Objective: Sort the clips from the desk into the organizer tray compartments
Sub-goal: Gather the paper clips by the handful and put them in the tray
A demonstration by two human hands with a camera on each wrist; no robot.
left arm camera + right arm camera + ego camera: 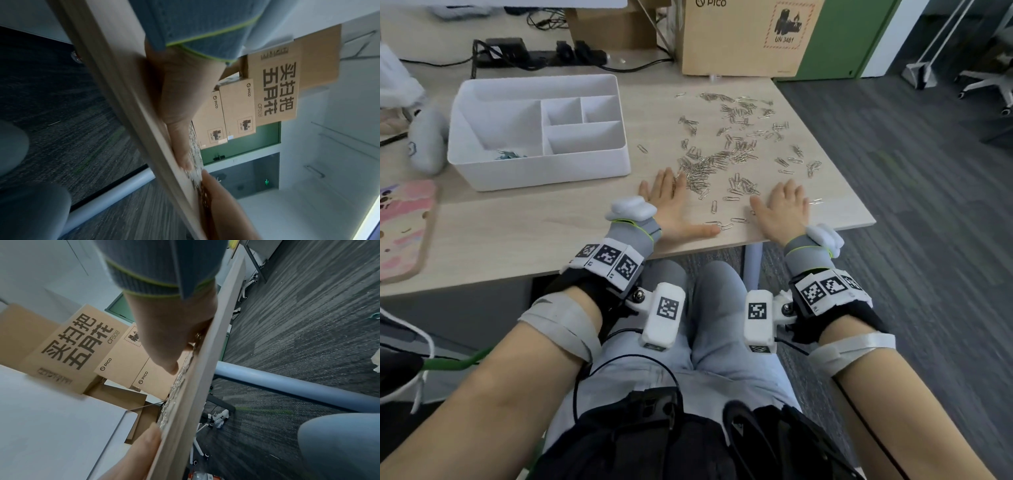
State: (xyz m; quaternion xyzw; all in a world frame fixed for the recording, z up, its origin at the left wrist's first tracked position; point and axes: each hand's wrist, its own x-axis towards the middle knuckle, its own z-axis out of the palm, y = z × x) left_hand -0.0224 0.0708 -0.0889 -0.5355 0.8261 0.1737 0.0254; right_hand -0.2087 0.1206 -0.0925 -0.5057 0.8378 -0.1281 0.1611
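Note:
Several silver paper clips (736, 150) lie scattered over the right half of the wooden desk (534, 226). A white organizer tray (541, 168) with several compartments stands to their left; a few blue clips (508, 155) lie in its big left compartment. My left hand (671, 205) lies flat on the desk, palm down, fingers straight, at the near edge of the clip pile. My right hand (784, 209) lies flat the same way to the right, near the desk's front edge. Both wrist views show only the desk edge, my left hand (180, 100) and my right hand (174, 331) seen side-on.
A pink phone case (404, 229) lies at the desk's left. A grey soft object (428, 140) sits beside the tray. Cardboard boxes (746, 34) and a black power strip (537, 56) stand at the back. The desk's right edge drops to grey carpet (928, 205).

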